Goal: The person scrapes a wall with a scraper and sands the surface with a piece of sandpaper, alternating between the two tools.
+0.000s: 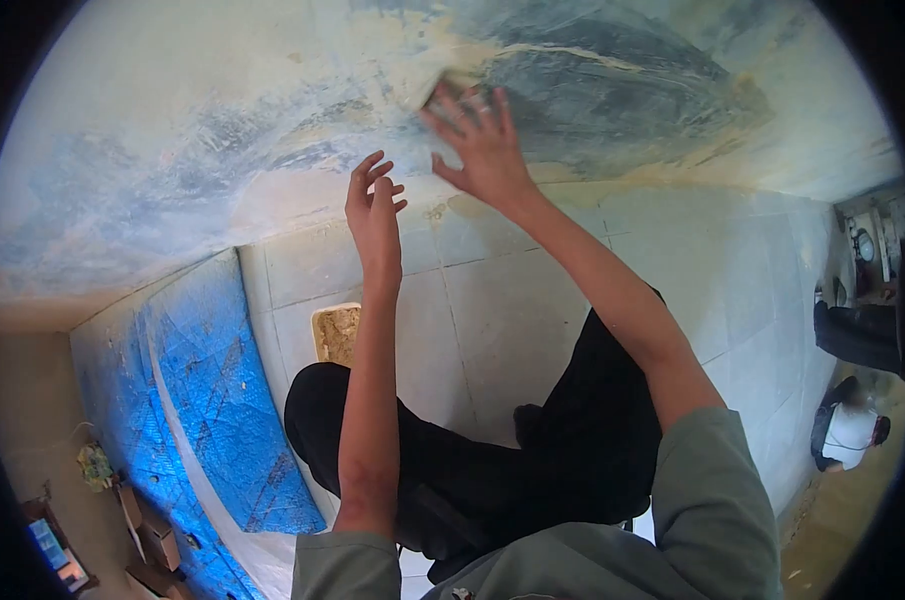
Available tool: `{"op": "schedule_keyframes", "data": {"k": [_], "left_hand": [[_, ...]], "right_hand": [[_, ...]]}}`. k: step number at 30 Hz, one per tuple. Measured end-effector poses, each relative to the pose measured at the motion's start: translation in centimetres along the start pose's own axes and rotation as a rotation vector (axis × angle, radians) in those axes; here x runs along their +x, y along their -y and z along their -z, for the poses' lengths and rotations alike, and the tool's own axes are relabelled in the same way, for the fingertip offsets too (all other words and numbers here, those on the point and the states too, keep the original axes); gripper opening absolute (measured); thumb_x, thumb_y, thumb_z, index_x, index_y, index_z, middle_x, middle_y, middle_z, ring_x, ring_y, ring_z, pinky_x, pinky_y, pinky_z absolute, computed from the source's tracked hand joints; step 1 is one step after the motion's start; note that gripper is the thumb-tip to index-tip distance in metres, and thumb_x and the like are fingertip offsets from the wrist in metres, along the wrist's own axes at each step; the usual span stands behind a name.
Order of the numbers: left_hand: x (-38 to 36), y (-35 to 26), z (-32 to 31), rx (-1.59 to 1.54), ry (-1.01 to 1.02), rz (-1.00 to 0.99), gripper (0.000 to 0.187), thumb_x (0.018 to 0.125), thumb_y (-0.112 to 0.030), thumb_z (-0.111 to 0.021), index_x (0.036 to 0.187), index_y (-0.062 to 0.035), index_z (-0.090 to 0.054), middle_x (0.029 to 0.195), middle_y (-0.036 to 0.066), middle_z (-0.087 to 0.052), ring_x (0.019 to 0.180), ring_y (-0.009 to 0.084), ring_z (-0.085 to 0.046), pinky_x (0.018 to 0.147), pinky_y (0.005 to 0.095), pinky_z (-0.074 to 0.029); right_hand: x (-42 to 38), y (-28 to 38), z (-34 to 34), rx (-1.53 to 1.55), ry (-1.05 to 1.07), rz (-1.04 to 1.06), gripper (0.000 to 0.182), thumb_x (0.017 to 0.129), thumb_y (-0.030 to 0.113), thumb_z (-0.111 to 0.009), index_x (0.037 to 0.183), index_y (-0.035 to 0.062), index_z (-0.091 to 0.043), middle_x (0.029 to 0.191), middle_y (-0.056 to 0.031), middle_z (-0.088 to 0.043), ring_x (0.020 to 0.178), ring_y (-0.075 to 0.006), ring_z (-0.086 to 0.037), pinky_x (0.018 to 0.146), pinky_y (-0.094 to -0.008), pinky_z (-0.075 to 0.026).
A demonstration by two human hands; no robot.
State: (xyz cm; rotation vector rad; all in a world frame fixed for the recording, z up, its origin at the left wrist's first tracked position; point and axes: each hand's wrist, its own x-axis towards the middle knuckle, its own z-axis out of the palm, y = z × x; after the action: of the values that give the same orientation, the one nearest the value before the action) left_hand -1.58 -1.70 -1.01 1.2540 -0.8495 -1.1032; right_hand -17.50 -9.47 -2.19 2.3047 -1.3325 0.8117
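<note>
My right hand (482,145) is spread against the wall (302,100), over a small flat rectangular pad (448,88). Fingers and pad are smeared by motion, and most of the pad is hidden under them; its exact kind is hard to make out. Grey-blue and cream patches cover the wall around it, with a large dark grey area (612,90) just to the right. My left hand (375,205) is raised near the foot of the wall, empty, its fingers loosely bent and apart. It appears not to touch anything.
A pale tub of tan material (318,330) stands on the tiled floor (502,310) beside my left forearm. Blue sheeting (212,370) lies at left, with cardboard (152,530) beyond. Two other people are at right, one in a white top (850,437).
</note>
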Motion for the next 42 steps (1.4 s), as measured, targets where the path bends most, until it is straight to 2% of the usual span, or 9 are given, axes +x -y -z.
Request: {"op": "schedule_keyframes", "data": {"k": [2,7,10,12,20,25,30,33,42], "left_hand": [[0.3,-0.2,-0.5,0.174,-0.018,-0.165,0.041,0.088,-0.017,-0.048,0.128,-0.0081,-0.051,0.120,0.013,-0.056,0.091,0.0188,-0.059,0.078,0.0312,-0.051],[1.5,-0.3,-1.9,0.442,0.032,-0.510,0.045,0.080,0.002,-0.055,0.124,-0.0094,-0.057,0.118,0.010,-0.053,0.096,0.0189,-0.059,0.075,0.0290,-0.054],[2.0,0.1,-2.5,0.593,0.013,-0.727,0.052,0.078,0.000,-0.054,0.129,-0.0103,-0.054,0.128,0.014,-0.051,0.115,0.0272,-0.052,0.091,0.0365,-0.048],[1.7,-0.3,-2.8,0.603,0.006,-0.715,0.058,0.078,-0.002,-0.052,0.135,-0.0101,-0.047,0.133,0.016,-0.047,0.123,0.0327,-0.045,0.103,0.0387,-0.036],[1.7,-0.3,-3.5,0.874,-0.066,-0.696,0.064,0.078,-0.002,-0.052,0.140,-0.0105,-0.040,0.144,0.018,-0.031,0.125,0.0391,-0.035,0.103,0.0484,-0.031],[3.3,-1.5,-4.1,0.750,-0.162,-0.774,0.039,0.078,0.001,-0.057,0.117,-0.0016,-0.059,0.116,0.016,-0.055,0.102,0.0319,-0.057,0.084,0.0378,-0.048],[5.3,-4.6,-3.1,0.774,-0.145,-0.812,0.026,0.076,-0.003,-0.063,0.102,-0.0001,-0.064,0.099,0.014,-0.060,0.088,0.0321,-0.059,0.075,0.0394,-0.049],[6.1,-6.4,-1.8,1.031,-0.139,-1.071,0.022,0.079,-0.002,-0.060,0.101,-0.0020,-0.065,0.086,0.010,-0.059,0.078,0.0278,-0.059,0.066,0.0371,-0.050],[6.4,-5.4,-3.4,0.908,-0.227,-0.920,0.018,0.080,-0.003,-0.058,0.097,-0.0076,-0.062,0.088,0.009,-0.057,0.068,0.0315,-0.061,0.056,0.0411,-0.050]], "right_hand": [[-0.9,0.3,-0.6,-0.012,0.207,0.213,0.061,0.082,0.036,-0.059,0.139,0.0276,-0.041,0.152,0.0015,-0.025,0.133,-0.0226,-0.035,0.115,-0.0527,-0.011],[-0.1,0.7,-0.8,-0.020,0.119,0.261,0.055,0.080,0.020,-0.061,0.133,0.0277,-0.047,0.150,0.0035,-0.027,0.132,-0.0193,-0.035,0.116,-0.0483,-0.013],[1.7,0.5,0.9,-0.056,0.080,0.221,0.059,0.075,0.020,-0.066,0.132,0.0240,-0.050,0.150,0.0023,-0.028,0.131,-0.0208,-0.037,0.114,-0.0486,-0.017],[2.0,0.7,1.9,-0.031,0.011,0.229,0.057,0.072,0.018,-0.067,0.127,0.0208,-0.055,0.150,0.0014,-0.029,0.131,-0.0215,-0.038,0.113,-0.0485,-0.019],[2.6,0.7,3.3,0.159,0.106,0.214,0.053,0.073,0.014,-0.067,0.125,0.0140,-0.055,0.149,0.0002,-0.029,0.133,-0.0234,-0.034,0.114,-0.0492,-0.019],[2.7,0.2,3.3,0.078,0.032,0.260,0.053,0.072,0.008,-0.066,0.123,0.0144,-0.055,0.147,0.0008,-0.033,0.129,-0.0240,-0.037,0.110,-0.0459,-0.027],[3.4,2.0,3.8,0.154,-0.029,0.085,0.052,0.072,0.002,-0.063,0.122,0.0141,-0.057,0.146,0.0003,-0.035,0.124,-0.0247,-0.042,0.101,-0.0433,-0.035],[5.0,2.9,5.3,0.183,-0.103,0.053,0.050,0.073,0.001,-0.062,0.121,0.0139,-0.057,0.144,0.0001,-0.038,0.122,-0.0246,-0.043,0.101,-0.0421,-0.035],[5.2,1.3,3.2,0.145,-0.306,-0.054,0.020,0.075,0.012,-0.065,0.094,0.0159,-0.068,0.112,0.0019,-0.058,0.099,-0.0197,-0.051,0.086,-0.0378,-0.040]]}}
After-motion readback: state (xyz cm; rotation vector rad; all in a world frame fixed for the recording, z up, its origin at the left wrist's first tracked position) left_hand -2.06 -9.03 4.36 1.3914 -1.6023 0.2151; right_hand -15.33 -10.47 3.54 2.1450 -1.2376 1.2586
